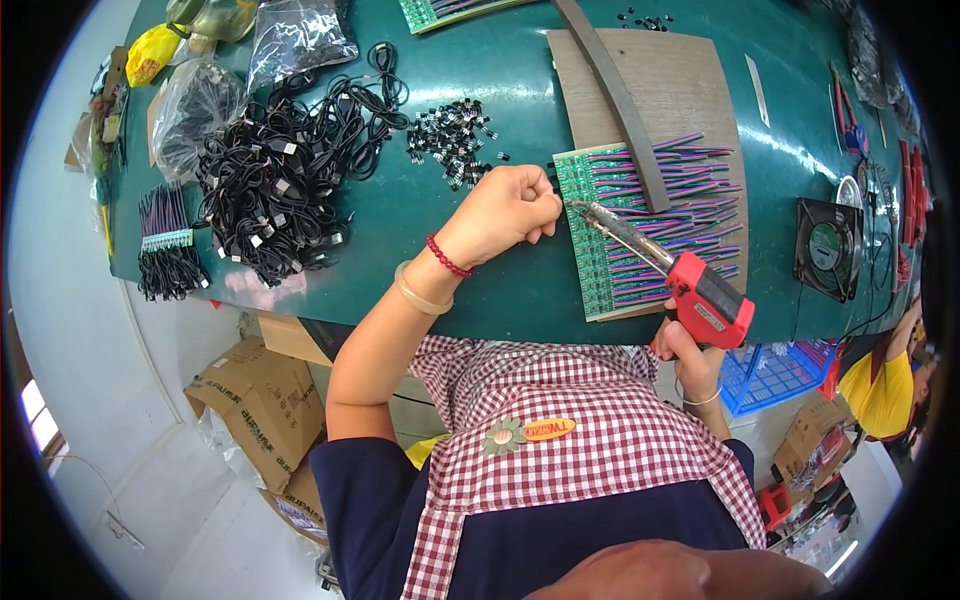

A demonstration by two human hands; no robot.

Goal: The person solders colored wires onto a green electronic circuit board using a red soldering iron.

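My right hand is wrapped round the handle of a red and black soldering gun. Its metal tip reaches the left edge of a green circuit board panel, from which rows of thin multicoloured wires run to the right. Just left of that edge, my left hand is closed in a pinch, its fingertips close to the tip. What it pinches is hidden or too small to name. Small black connectors lie in a loose pile beyond my left hand.
A grey metal bar lies across the wires on a brown board. Tangled black cables are heaped at the left, near a finished-looking wired bundle. A black fan stands at the right; a blue crate sits below the table edge.
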